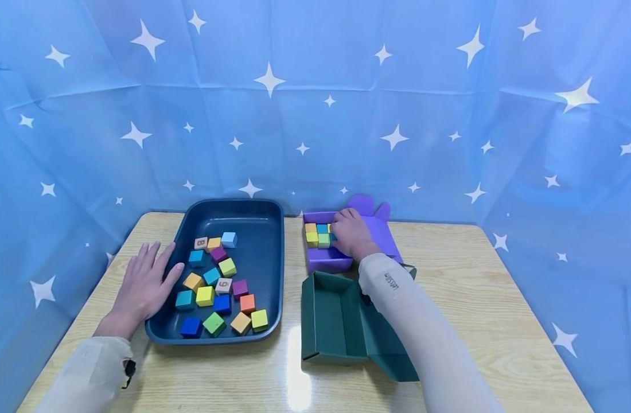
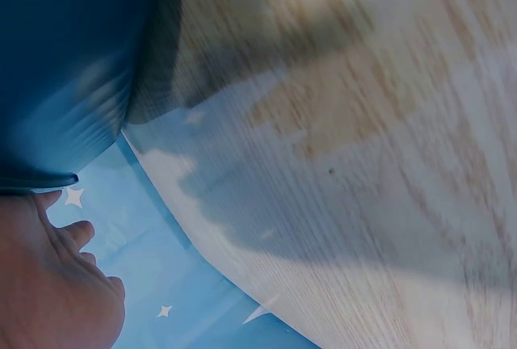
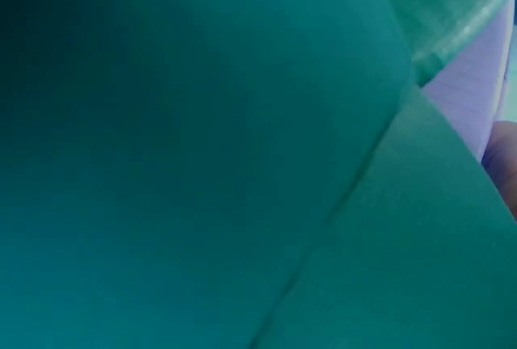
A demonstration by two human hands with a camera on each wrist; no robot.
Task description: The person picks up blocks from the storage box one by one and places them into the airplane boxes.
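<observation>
My left hand [image 1: 142, 284] lies spread with straight fingers along the left rim of a dark blue tray [image 1: 258, 258]. Inside that tray are several coloured wooden cubes, among them a yellow cube [image 1: 205, 296] and a cube marked 9 [image 1: 224, 285]. My right hand [image 1: 353, 234] reaches into a purple box [image 1: 330, 265], its thumb and fingers around a teal cube [image 1: 332, 236] that is mostly hidden. Beside it, cubes sit in rows, including an orange cube [image 1: 310, 228] and a light green cube [image 1: 323, 240]. In the left wrist view, the left hand [image 2: 56, 276] meets the tray's underside edge.
An open dark green box [image 1: 330, 315] stands in front of the purple one, its lid [image 1: 390, 344] folded out to the right under my right forearm. Green cardboard [image 3: 202, 163] fills most of the right wrist view. Behind the wooden table [image 1: 480, 298] hangs a blue star-patterned cloth [image 1: 315, 115].
</observation>
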